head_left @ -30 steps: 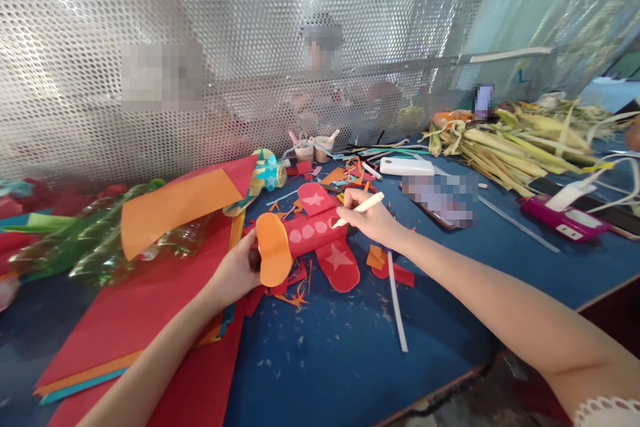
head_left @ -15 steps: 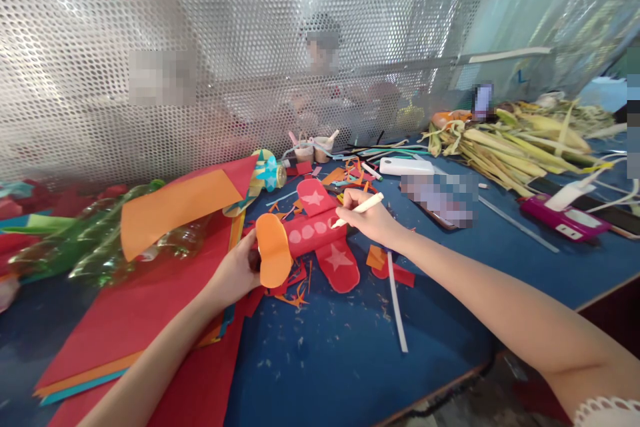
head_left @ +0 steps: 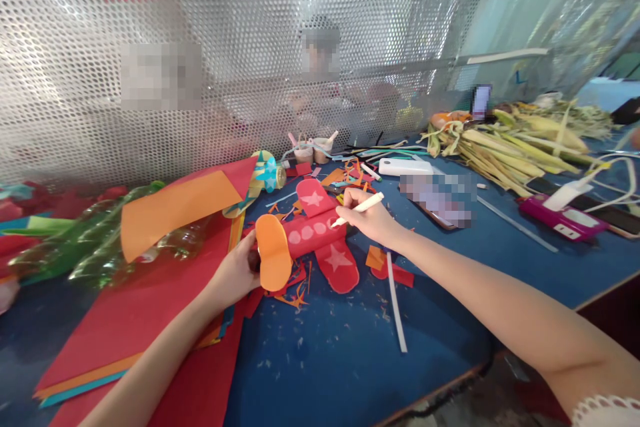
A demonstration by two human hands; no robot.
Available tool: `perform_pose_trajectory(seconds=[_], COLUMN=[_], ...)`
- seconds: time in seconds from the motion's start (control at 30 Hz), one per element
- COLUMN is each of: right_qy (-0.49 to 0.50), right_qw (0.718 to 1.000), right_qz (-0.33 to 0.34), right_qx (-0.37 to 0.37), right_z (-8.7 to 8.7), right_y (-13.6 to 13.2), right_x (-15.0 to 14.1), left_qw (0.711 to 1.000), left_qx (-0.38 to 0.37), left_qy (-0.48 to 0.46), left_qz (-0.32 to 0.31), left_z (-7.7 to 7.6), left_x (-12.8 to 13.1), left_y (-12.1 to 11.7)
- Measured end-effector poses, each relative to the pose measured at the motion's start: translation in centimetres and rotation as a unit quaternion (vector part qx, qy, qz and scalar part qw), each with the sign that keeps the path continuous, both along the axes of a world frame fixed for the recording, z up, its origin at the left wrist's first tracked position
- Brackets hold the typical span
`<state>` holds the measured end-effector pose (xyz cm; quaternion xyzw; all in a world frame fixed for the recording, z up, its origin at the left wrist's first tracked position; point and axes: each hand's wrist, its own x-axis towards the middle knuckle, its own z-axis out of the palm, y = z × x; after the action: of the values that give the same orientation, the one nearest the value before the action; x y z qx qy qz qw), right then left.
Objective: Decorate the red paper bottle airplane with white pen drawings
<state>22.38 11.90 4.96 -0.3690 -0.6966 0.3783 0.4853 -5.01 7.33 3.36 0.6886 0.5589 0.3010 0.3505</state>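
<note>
A red paper airplane with white stars on its wings and pale dots along its body lies on the blue table. An orange oval disc covers its near end. My left hand grips that near end, partly hidden behind the disc. My right hand is closed on a white pen-like tool, whose tip touches the far end of the red body.
Red and orange paper sheets and green plastic bottles lie to the left. Paper scraps, a white strip, a white case, a phone, a pink device and corn husks lie to the right. A perforated metal screen stands behind, with a person beyond it.
</note>
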Motion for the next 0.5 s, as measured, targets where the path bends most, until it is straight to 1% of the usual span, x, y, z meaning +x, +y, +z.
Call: perform_pose_trajectory(seconds=[0.1,0.23,0.4,0.5], right_qy=[-0.001,-0.002,0.002,0.0], right_qw=[1.0,1.0,1.0,1.0], right_qz=[-0.002,0.001,0.008,0.0], right_qx=[-0.002,0.004,-0.003,-0.005], right_z=[-0.04,-0.05,-0.02,0.04], right_y=[0.03,0.04,-0.04,-0.1], right_x=[-0.02,-0.01,0.05,0.07], left_qw=[1.0,1.0,1.0,1.0], left_qx=[0.006,0.0,0.002,0.002], left_qy=[0.014,0.009,0.006,-0.002], left_qz=[0.004,0.008,0.003,-0.004], left_z=[0.3,0.53,0.31,0.19], left_x=[0.15,0.36,0.21,0.14], left_y=[-0.12,-0.24,-0.15,-0.12])
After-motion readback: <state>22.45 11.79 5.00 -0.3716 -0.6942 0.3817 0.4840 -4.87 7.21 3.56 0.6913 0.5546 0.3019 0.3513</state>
